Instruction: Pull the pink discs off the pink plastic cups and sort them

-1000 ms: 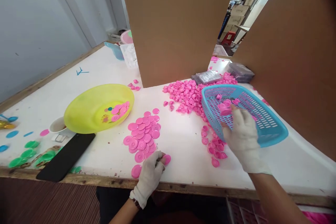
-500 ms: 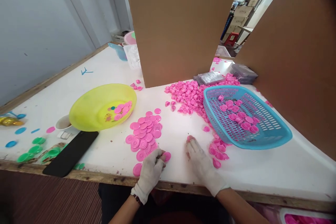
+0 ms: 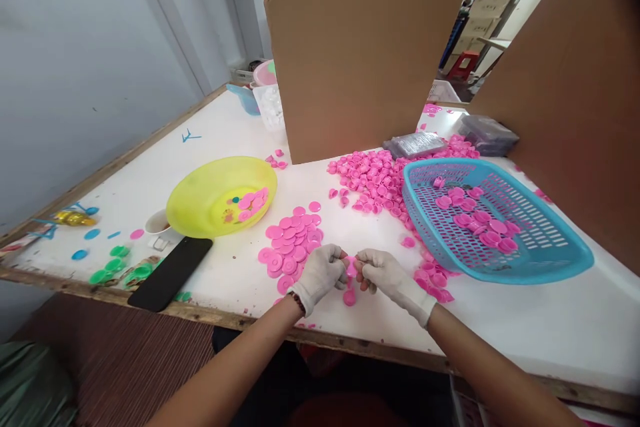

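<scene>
Both my hands wear white gloves and meet near the table's front edge. My left hand [image 3: 323, 272] and my right hand [image 3: 387, 273] pinch a small pink plastic piece [image 3: 351, 265] between their fingertips. Another pink cap [image 3: 349, 297] lies on the table just below them. A pile of flat pink discs [image 3: 293, 245] sits to the left of my hands. A heap of small pink caps [image 3: 373, 179] lies further back. To the right stands a blue mesh basket [image 3: 530, 260] with several pink caps inside.
A yellow bowl [image 3: 200, 197] with a few pink discs sits at left, a black phone [image 3: 171, 272] in front of it. Green and blue caps [image 3: 117, 267] lie at the left edge. Big cardboard boxes [image 3: 365, 47] stand behind and at right. A white cup [image 3: 157, 223] is beside the bowl.
My right hand left the blue basket, swept back over the table and joined my left hand. Both hands now pinch a pink piece together. The view shifted to the left.
</scene>
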`<state>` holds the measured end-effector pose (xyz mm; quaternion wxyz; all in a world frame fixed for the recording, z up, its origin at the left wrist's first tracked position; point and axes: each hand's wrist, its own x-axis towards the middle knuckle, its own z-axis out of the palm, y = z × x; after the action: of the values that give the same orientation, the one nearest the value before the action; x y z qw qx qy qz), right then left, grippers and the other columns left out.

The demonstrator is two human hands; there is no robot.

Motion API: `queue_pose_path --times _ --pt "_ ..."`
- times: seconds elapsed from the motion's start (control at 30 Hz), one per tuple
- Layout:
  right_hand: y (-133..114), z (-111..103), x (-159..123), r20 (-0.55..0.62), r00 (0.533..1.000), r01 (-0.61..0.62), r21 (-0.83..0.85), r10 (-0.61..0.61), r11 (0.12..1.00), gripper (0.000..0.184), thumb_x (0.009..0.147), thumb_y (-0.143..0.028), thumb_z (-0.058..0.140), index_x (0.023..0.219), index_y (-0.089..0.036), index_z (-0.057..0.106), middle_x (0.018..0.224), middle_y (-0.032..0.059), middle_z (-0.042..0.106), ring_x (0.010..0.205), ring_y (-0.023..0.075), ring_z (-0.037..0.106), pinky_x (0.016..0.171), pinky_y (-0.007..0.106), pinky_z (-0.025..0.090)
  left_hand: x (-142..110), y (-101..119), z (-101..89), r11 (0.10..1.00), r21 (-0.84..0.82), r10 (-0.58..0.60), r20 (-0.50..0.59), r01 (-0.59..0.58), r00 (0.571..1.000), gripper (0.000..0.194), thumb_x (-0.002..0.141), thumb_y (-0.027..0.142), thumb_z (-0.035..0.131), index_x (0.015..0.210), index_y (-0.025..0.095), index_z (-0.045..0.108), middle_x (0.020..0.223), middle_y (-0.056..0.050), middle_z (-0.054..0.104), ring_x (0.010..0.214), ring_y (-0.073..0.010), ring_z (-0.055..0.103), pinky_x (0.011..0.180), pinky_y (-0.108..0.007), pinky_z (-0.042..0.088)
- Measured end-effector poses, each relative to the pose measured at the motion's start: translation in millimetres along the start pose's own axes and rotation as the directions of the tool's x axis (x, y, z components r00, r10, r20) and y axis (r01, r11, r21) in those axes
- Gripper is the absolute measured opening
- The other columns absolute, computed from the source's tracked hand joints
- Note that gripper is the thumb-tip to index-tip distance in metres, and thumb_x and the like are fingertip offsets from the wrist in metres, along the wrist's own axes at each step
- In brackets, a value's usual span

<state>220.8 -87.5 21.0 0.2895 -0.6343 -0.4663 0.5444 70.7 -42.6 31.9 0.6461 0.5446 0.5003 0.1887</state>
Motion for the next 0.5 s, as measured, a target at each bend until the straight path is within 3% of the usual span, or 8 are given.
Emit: queue_pose_path --times 0.2,0.37,0.5 --pt "27.6 7.9 14.5 0.061 0.989 -0.136 0.019 0.135 0.991 0.004 0.075 -0.018 0.050 0.079 -0.018 0.050 0.052 -0.0045 0.058 0.043 0.0095 0.056 0.038 0.016 0.038 18.5 -27.6 8.5 0.988 0.129 -0.090 0.001 0.089 0.996 0.009 0.074 0.009 0.055 0.070 0.017 0.053 0.046 0.005 0.050 0.040 -0.0110 0.053 0.041 -0.021 0.043" --pt "28.1 7.7 19.3 0.165 0.965 -0.218 0.084 0.202 0.972 0.010 0.079 -0.018 0.047 0.089 -0.020 0.048 0.058 -0.0044 0.060 0.048 0.0094 0.060 0.043 0.017 0.044 25.1 -35.6 4.2 0.977 0.118 -0.186 0.060 0.178 0.981 0.002 0.081 0.017 0.051 0.081 0.018 0.050 0.046 0.005 0.054 0.042 -0.0131 0.057 0.041 -0.021 0.044" --pt "31.0 10.3 27.5 0.185 0.953 -0.260 0.084 0.241 0.962 0.008 0.083 -0.019 0.047 0.091 -0.021 0.045 0.059 -0.0055 0.059 0.044 0.0083 0.058 0.041 0.016 0.043 30.4 -37.6 5.2 0.973 0.104 -0.215 0.093 0.205 0.972 0.006 0.082 0.017 0.052 0.078 0.019 0.049 0.045 0.005 0.055 0.041 -0.0115 0.056 0.040 -0.019 0.043"
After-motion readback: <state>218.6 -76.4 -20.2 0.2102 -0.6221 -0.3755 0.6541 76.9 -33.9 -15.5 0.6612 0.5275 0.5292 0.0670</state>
